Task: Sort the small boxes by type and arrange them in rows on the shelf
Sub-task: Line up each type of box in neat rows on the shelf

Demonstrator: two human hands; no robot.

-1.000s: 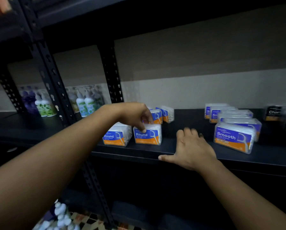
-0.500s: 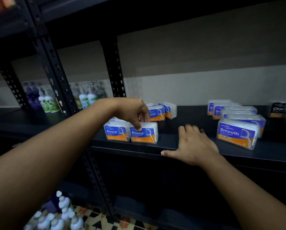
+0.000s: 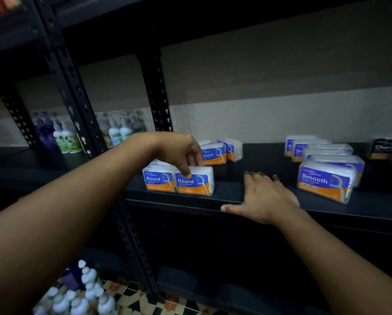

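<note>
Head view: the left hand (image 3: 179, 153) reaches over the black shelf (image 3: 235, 194) with its fingers curled down onto the top of a front "Round" box (image 3: 195, 181), thumb on the label face and the other fingers behind the top edge, so it is gripping that box. A second "Round" box (image 3: 159, 178) stands touching it on the left, both upright at the shelf's front edge. Behind them, partly hidden by the hand, two more Round boxes (image 3: 213, 153) stand farther back, one turned at an angle.

The right hand (image 3: 265, 198) lies flat and spread on the shelf's front edge, holding nothing, between the Round group and a row of "Smooth" boxes (image 3: 324, 181) that runs from front to back on the right (the rear ones show only part of their labels). Beyond them, at the far right, a dark box (image 3: 382, 148) is blurred and cut off by the frame.

A perforated black upright (image 3: 76, 94) crosses in front of the left forearm's background, and pump bottles (image 3: 117, 133) stand on the neighbouring shelf behind it. White-capped bottles (image 3: 86, 292) cluster low at the bottom left above a patterned floor (image 3: 145, 298).
</note>
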